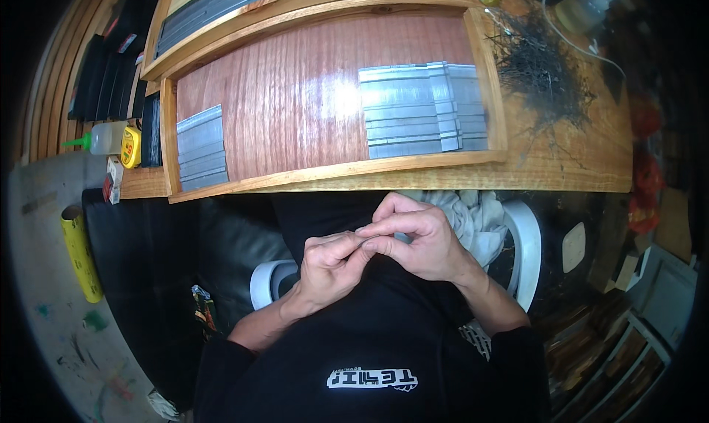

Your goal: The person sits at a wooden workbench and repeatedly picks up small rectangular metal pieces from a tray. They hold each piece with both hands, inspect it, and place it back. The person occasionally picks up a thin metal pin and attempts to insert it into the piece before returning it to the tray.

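Observation:
My left hand (pixel 332 269) and my right hand (pixel 425 240) meet in front of my dark shirt, just short of the table edge. The fingertips of both pinch together. Whatever is between them, if anything, is too small or hidden to make out. Beyond them on the table lies a shallow wood-framed tray (pixel 288 113) with a reddish-brown grained bottom. Flat grey strips (pixel 201 146) sit in rows at its left end. A wider block of grey strips (pixel 402 113) covers much of its right end.
Behind stands another frame (pixel 295 24) with grey strips. Dark thin scraps (pixel 543 69) are heaped at right, near a glue bottle (pixel 587 11) and a white cable. At left are a green-tipped bottle (pixel 103 138), a yellow tape measure (pixel 131 147) and black strips. White chair arms (pixel 526 249) flank me.

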A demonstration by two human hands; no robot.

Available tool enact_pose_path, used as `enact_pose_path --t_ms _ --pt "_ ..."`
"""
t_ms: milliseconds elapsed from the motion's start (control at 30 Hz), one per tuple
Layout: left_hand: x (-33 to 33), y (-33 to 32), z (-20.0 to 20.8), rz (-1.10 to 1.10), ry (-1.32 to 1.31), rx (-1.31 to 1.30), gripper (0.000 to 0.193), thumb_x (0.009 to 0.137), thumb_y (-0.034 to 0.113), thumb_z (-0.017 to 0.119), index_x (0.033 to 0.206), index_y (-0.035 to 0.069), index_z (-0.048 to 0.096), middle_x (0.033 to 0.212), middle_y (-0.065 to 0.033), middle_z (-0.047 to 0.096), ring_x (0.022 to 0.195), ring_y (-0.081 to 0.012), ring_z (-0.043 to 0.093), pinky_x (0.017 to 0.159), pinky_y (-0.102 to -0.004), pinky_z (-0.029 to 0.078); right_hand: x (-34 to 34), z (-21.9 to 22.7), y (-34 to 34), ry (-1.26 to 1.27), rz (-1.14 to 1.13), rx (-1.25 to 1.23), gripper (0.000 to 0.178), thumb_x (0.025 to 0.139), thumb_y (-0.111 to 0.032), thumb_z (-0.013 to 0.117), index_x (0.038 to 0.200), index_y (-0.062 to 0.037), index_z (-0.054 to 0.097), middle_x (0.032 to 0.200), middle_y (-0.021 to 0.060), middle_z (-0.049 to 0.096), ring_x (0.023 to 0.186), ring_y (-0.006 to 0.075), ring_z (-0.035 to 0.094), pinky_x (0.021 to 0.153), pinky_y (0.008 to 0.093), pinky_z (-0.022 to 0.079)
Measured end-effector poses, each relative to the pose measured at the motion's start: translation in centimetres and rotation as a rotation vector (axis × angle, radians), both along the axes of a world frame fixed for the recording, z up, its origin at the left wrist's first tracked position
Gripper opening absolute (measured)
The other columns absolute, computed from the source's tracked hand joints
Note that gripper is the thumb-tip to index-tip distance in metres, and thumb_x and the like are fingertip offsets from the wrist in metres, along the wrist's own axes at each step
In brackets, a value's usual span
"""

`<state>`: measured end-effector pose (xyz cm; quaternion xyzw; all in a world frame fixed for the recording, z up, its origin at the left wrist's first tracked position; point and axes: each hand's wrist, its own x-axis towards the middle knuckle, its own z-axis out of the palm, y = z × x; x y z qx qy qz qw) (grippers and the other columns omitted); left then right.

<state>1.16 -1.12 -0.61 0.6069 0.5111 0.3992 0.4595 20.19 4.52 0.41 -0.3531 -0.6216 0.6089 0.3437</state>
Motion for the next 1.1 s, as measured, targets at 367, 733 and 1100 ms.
enact_pose_path --t_ms 367,733,1100 --pt "-0.13 0.21 0.49 -0.070 0.006 0.021 0.019 0.091 -0.003 0.075 0.109 -0.007 0.074 0.085 -0.0167 0.076 0.072 -0.0210 0.075 0.062 -0.0267 0.055 0.30 -0.16 0.57 0.060 0.062 -0.002 0.017 0.082 -0.001 0.083 0.099 -0.0019 0.080 0.088 0.0045 0.067 0.076 0.0116 0.064 0.065 0.0248 0.052" --pt "-0.17 0.08 0.03 -0.092 -0.028 0.057 0.022 0.091 -0.004 0.072 0.112 -0.008 0.073 0.086 -0.0175 0.076 0.074 -0.0228 0.075 0.065 -0.0280 0.055 0.38 -0.32 0.67 0.077 0.090 -0.003 0.018 0.081 0.000 0.084 0.098 -0.0014 0.080 0.087 0.0047 0.066 0.075 0.0114 0.063 0.062 0.0250 0.052" --pt "-0.14 0.14 0.08 -0.091 -0.016 0.041 0.021 0.088 -0.006 0.072 0.109 -0.007 0.074 0.086 -0.0180 0.075 0.074 -0.0262 0.074 0.065 -0.0299 0.056 0.25 -0.14 0.37 0.058 0.082 -0.008 0.023 0.081 -0.001 0.084 0.104 -0.0039 0.081 0.088 0.0035 0.063 0.076 0.0119 0.061 0.065 0.0258 0.051"
